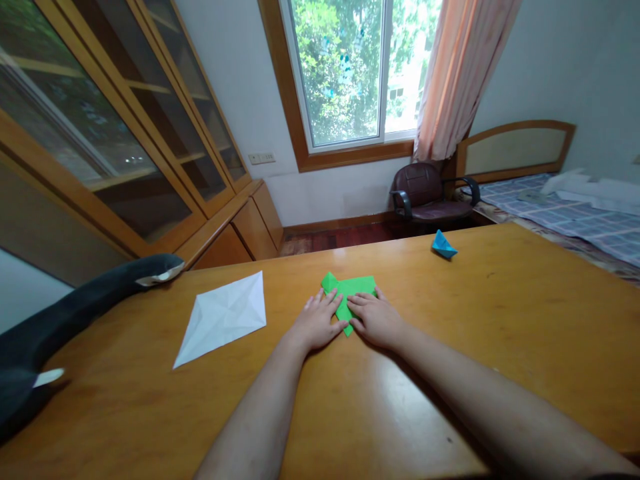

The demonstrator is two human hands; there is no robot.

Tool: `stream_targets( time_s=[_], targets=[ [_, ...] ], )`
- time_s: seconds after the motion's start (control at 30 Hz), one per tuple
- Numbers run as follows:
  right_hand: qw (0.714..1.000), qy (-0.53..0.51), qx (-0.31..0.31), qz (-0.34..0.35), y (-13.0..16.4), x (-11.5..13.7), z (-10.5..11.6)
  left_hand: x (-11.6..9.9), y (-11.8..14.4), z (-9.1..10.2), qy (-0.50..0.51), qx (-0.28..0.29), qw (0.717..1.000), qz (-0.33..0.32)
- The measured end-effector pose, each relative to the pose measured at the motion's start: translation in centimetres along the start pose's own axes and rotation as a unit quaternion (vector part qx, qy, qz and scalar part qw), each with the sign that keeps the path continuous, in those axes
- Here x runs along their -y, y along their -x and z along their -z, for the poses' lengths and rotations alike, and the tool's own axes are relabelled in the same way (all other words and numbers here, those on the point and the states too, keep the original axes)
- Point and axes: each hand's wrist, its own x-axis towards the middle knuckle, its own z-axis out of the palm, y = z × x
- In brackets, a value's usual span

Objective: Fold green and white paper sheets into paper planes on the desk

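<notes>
A sheet of green folded paper (356,287) lies on the wooden table in front of me, one corner pointing toward me and a small folded flap at its upper left. My left hand (319,321) rests flat on its left side with the fingers spread. On the right side of the paper, my right hand (376,319) presses down with fingers stretched out. Both hands cover part of the paper, so some of its folds are hidden. To the left lies a creased white sheet of paper (227,319). A blue folded paper boat (443,246) stands near the far edge.
The wooden table (525,320) spans the foreground. A dark toy (85,293) with white parts lies along its left side. Beyond the far edge are a brown office chair (425,190), a bed (590,207) and a glass-door cabinet (145,120).
</notes>
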Motion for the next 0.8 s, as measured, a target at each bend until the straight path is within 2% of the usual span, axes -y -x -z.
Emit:
stream_targets(
  time_s=[0.8],
  targets=[
    [1.0,-0.004,-0.007,0.007,0.07,0.01,0.16,0.07,0.08,-0.54,-0.009,-0.01,1.0,0.016]
  ],
)
